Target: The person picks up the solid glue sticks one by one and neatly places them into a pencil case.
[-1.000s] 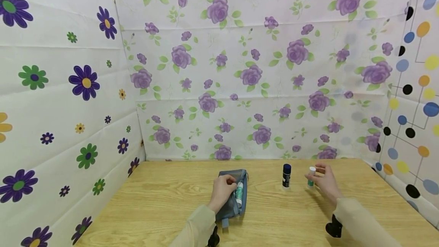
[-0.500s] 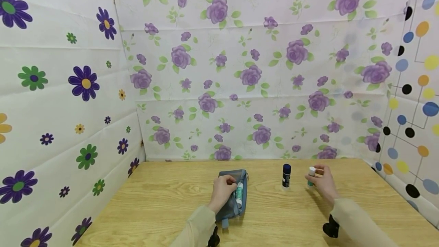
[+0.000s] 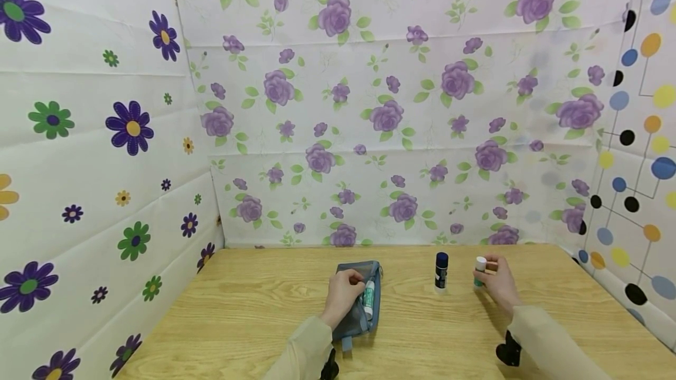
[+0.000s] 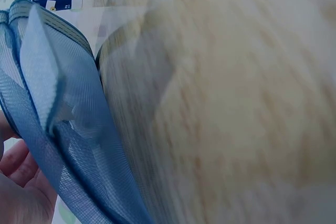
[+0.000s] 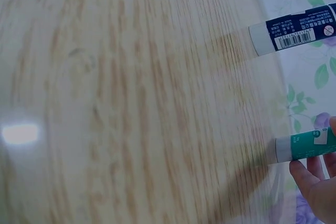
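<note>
A blue mesh zip pouch (image 3: 375, 315) lies on the table, with a white-and-green glue stick (image 3: 368, 299) inside its opening. My left hand (image 3: 342, 297) holds the pouch's opening edge; in the left wrist view, its fingers (image 4: 23, 163) show beside the blue mesh. Farther right, a second green glue stick (image 3: 478, 280) with a white cap stands upright on the table. My right hand (image 3: 503, 284) pinches it between thumb and fingers, as the right wrist view also shows. To its left stands a taller dark navy glue stick (image 3: 440, 273), apart from both hands.
The wood-grain table (image 3: 253, 292) reaches back to a wall sheet (image 3: 369, 180) printed with purple roses. Patterned sheets also flank the left and right sides. A fabric tab (image 3: 346, 345) sticks out from the pouch's near end.
My right hand's fingers have shifted slightly on the green glue stick, and its wrist has moved a little to the left. The left hand, pouch and navy glue stick stay in place.
</note>
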Tool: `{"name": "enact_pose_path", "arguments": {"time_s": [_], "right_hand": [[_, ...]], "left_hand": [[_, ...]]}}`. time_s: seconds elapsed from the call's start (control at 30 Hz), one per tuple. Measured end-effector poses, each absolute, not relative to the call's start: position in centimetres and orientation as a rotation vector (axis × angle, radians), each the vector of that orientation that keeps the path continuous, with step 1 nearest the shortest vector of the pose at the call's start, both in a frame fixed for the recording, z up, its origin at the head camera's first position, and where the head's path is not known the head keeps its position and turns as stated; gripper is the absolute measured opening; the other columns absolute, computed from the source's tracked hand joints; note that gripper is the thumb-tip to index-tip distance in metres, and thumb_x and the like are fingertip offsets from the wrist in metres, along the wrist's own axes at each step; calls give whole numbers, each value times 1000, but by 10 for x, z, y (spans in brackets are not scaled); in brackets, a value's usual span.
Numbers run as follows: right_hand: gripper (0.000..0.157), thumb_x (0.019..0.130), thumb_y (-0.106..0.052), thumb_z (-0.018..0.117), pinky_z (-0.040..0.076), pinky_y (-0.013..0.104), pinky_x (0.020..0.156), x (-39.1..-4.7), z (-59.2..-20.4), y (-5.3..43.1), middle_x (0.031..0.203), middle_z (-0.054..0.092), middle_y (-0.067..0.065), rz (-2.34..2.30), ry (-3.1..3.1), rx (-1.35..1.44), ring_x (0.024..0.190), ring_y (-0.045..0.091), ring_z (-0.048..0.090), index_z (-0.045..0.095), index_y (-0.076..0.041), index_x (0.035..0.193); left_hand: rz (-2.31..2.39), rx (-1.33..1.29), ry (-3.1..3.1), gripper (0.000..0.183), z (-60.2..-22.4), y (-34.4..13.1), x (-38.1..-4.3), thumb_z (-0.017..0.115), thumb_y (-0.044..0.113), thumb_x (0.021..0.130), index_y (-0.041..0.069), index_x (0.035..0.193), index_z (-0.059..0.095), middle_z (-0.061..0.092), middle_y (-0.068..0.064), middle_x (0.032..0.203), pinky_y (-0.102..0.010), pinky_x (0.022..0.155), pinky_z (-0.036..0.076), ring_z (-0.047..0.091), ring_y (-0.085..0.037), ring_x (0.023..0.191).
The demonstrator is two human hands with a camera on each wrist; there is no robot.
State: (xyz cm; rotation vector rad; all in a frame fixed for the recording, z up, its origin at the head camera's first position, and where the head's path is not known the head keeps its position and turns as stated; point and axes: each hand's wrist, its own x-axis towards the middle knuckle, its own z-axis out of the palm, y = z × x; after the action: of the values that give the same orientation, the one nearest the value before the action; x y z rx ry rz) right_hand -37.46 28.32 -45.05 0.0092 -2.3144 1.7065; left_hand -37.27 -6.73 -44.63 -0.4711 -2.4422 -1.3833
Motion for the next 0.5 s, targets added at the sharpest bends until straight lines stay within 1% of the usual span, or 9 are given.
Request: {"name": "enact_pose_path", "arguments": {"time_s": [0.33,0.5], "right_hand": [[48,90,1,49,38,50,85,-376,-451,284,117,32,35,1677,-2332,20,108,49,37,21,15,127],[47,90,2,49,40,48,84,-375,-452,284,117,34,34,1663,-2332,26,106,48,40,23,15,127]], "left_hand": [[-1387,-464,-2443,9,-445,-67,-372,60,-1,82,-2,89,66,57,1,74,-28,54,44,52,-12,63],[-1401,-471,-2439,10,-446,-68,-373,60,-1,82,-2,89,66,57,1,74,-28,54,44,52,-12,63]]}}
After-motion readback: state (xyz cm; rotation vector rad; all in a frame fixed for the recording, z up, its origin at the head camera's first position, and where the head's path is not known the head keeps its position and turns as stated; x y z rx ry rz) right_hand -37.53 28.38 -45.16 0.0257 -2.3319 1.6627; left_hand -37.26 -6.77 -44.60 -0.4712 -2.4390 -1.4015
